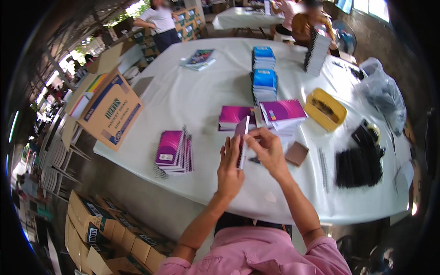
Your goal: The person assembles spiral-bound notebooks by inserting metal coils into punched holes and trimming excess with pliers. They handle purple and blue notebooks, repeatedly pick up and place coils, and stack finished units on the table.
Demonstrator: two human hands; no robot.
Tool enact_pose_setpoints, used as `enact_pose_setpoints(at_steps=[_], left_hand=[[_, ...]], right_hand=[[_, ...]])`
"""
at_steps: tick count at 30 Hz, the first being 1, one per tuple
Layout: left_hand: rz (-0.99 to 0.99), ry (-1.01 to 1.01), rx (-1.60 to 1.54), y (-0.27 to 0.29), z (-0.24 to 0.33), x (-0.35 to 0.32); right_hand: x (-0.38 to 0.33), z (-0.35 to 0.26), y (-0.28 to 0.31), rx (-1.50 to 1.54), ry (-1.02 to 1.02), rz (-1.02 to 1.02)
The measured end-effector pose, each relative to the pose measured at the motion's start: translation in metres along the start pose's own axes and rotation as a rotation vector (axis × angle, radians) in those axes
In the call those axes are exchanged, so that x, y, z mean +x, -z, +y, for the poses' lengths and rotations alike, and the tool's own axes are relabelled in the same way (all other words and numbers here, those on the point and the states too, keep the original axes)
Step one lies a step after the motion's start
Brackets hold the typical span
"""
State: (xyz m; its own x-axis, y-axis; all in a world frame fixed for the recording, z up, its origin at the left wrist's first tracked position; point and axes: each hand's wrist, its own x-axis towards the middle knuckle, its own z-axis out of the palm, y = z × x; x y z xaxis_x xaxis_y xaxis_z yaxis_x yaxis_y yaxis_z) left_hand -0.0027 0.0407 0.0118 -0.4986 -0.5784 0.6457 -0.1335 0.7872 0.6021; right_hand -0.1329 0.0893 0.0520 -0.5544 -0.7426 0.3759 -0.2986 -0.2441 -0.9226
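Over the near part of the table, my left hand [229, 172] grips a thin purple-covered notebook [244, 140], tilted up on edge. My right hand [269, 149] meets the notebook's right edge with thumb and fingers pinched together; what lies between them is too small to make out. Just beyond are a purple notebook stack [234, 114] and a fanned pile of purple notebooks [285, 111]. To the left, several spiral-bound purple notebooks [172, 149] lie stacked. A small brown block [297, 153] rests right of my right hand, and a loose wire coil [324, 169] lies farther right.
Blue notebook stacks [264, 81] stand behind the purple ones. At right are a yellow tub [340, 112], bundled black coils [358, 167] and a plastic bag [384, 89]. A cardboard carton [112, 110] is at the left edge; more cartons [121, 238] lie below. People are beyond the table.
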Motion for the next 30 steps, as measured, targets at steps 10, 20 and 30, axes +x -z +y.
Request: enact_pose_setpoints(at_steps=[10, 20, 30], left_hand=[[-0.872, 0.525, -0.746, 0.014, -0.068, -0.041], [-0.478, -0.274, 0.386, -0.013, 0.033, -0.008], [-0.601, -0.253, 0.372, -0.029, 0.025, -0.017]], right_hand=[[-0.101, 0.061, 0.047, 0.079, -0.359, -0.279], [-0.105, 0.091, 0.031, 0.051, -0.127, -0.153], [-0.061, 0.096, 0.202, -1.327, -0.142, 0.385]])
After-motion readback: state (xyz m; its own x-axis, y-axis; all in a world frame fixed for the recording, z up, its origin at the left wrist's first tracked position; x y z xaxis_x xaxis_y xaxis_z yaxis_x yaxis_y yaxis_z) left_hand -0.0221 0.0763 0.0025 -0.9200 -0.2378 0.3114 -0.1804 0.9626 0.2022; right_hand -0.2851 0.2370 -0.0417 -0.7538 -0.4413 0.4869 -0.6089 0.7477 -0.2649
